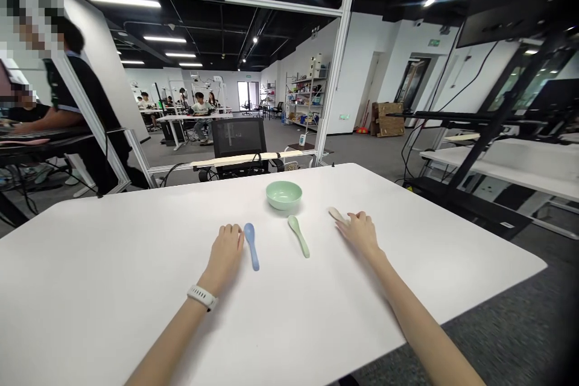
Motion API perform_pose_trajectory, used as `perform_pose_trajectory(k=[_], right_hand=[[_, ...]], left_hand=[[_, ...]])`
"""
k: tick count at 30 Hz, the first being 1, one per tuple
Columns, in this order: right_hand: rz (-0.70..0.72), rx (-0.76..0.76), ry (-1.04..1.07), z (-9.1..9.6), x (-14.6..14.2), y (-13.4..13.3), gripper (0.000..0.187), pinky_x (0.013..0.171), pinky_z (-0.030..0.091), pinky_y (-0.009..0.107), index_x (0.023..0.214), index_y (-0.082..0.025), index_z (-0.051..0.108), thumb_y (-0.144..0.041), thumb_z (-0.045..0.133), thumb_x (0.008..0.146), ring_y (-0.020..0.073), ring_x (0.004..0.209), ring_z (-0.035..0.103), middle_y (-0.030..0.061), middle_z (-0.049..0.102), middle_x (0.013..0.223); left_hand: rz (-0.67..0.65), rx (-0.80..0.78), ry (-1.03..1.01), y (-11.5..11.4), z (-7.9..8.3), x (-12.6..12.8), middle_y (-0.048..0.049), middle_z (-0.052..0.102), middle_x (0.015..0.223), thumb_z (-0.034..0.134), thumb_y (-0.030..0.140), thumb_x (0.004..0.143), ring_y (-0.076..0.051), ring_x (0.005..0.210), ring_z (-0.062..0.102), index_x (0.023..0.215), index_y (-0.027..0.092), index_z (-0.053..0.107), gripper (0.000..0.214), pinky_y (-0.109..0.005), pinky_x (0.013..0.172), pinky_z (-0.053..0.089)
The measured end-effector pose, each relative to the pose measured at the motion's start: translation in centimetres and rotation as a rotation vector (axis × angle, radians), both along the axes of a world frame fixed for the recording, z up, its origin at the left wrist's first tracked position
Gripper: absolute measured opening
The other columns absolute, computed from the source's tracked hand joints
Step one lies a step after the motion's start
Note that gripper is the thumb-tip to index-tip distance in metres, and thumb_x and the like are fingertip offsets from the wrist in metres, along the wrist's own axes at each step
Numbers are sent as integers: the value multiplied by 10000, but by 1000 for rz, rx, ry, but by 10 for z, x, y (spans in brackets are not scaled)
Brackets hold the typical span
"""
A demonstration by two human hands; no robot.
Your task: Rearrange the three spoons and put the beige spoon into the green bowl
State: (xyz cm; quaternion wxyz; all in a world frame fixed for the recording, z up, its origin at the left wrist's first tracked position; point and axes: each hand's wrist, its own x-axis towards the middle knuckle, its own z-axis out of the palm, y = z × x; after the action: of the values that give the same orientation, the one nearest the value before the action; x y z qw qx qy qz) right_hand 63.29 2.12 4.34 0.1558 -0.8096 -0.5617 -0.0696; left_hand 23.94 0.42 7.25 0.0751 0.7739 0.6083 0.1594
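Right at the middle of things, three spoons lie flat on a white worktop [113, 265], spread in a shallow row just nearer the person than a round pale green bowl [283, 195], which stands upright and apart from all of them. Straight below the bowl and a little left, a pale green spoon [299, 236] lies at a slant, its scoop end toward the bowl. Further left of the bowl sits a smooth pale blue spoon [251, 246], its scoop end also pointing bowlward. To the right of the bowl, a cream spoon [337, 214] is partly covered by the right hand [359, 232], which lies palm down with its fingers [348, 220] slightly spread across the spoon's near end; whether they actually pinch it, I cannot tell. The left hand [227, 247] rests loosely curled on the worktop, holding nothing, just beside the blue spoon, with a white band watch [201, 297] on its wrist. Beyond the bowl, a black mesh office chair [239, 139] stands past the far edge of the worktop, behind a long pale strip [239, 158] fixed along a white metal frame [337, 72]. Well left of the bowl, a co-worker in a black shirt [75, 90] stands at a dark desk, and far beyond it other seated people [199, 110] work at white desks, near a tall metal shelf unit [307, 96] crowded with items.
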Motion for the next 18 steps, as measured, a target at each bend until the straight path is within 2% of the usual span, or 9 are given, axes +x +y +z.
perform_pose_trajectory(k=[3,5,7,12,18], right_hand=[[19,-43,90,-11,13,0,437,909,489,371,1278,-104,716,-414,563,1010,317,1103,662,220,682,1230],[22,-35,180,-18,16,1,411,838,492,342,1246,-126,736,-394,515,1025,286,1030,688,195,713,1190],[17,-4,242,-23,18,2,411,778,487,334,1201,-143,757,-395,482,1028,279,985,698,181,739,1152],[6,29,328,-30,23,1,440,728,478,338,1163,-149,786,-435,495,998,291,927,700,170,774,1072],[1,100,332,-30,24,0,440,693,476,325,1059,-190,830,-493,523,969,273,845,700,133,780,960]], left_hand=[[-193,-26,-9,-6,-6,-5,-133,548,1584,377,425,1032,-270,1490,453,1434,210,571,496,-450,1213,377],[-272,-64,-9,-7,-12,-5,-103,466,1664,462,497,1005,-263,1562,373,1506,231,517,569,-454,1271,315],[-315,-89,-9,-8,-19,-4,-103,413,1693,443,559,1004,-264,1586,339,1554,233,468,639,-475,1298,269],[-311,-157,-48,-13,-30,-5,-104,290,1735,338,640,1010,-258,1611,270,1616,216,375,741,-477,1326,208],[-307,-114,-72,-12,-34,-6,-111,324,1724,357,625,1011,-273,1600,301,1611,232,386,717,-497,1310,254]])
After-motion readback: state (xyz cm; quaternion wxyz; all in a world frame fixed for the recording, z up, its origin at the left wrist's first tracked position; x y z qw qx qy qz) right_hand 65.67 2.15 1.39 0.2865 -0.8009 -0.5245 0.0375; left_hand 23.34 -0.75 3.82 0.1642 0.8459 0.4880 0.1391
